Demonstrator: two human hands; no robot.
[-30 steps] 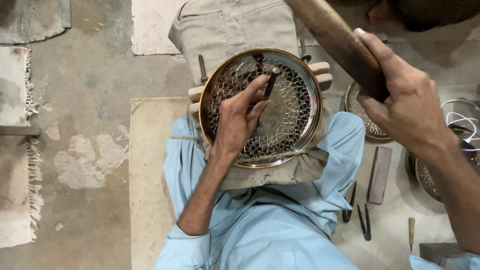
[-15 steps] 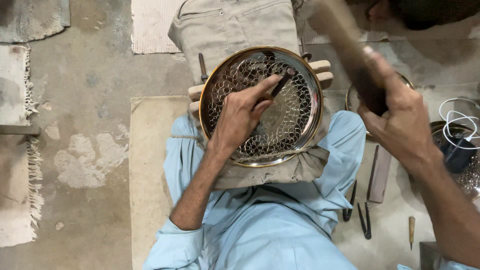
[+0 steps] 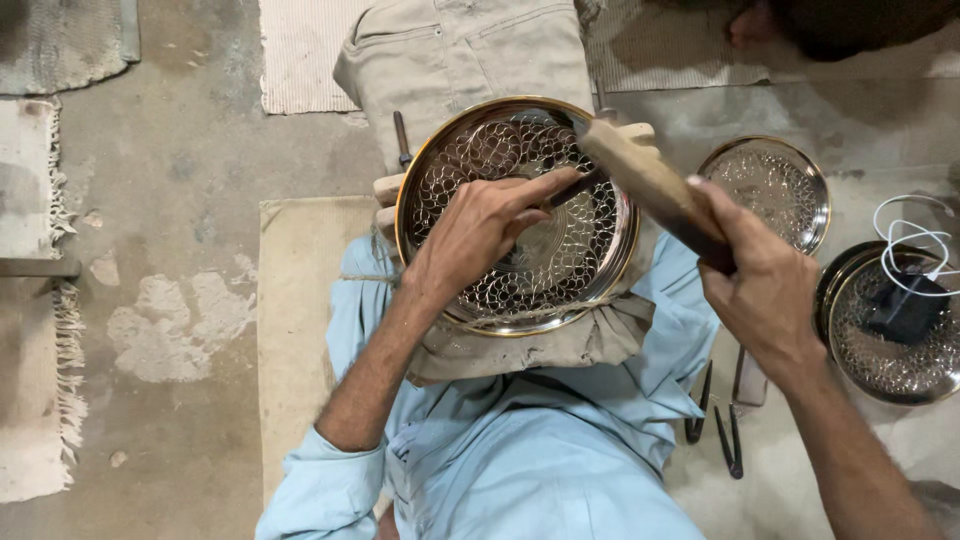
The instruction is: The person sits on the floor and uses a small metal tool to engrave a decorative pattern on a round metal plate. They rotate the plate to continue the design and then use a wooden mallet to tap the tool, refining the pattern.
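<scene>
A: Chasing step, by the look of it; left hand pinching a slim dark punch between fingers and thumb, tip set on the pierced brass tray; right hand wrapped tight round the handle of a wooden mallet, head right over the punch's top end.

B: Tray's place?

A: Propped on the lap, on a tan cloth-covered pad, wooden block ends poking out at its left; tilted slightly toward the wearer; lattice cut through most of it, plain disc at the centre.

B: Next move?

A: Probably a short square blow, punch kept upright so as not to skid across the thin bars; then a shift to the neighbouring cell; only a guess.

B: Surroundings?

A: No bench; cross-legged on a bare concrete floor, patched and worn; pale mat underneath, fringed rugs at the left; two more pierced trays to the right, the nearer holding a dark object with a white cable; pliers-like dark tools by the right knee.
</scene>
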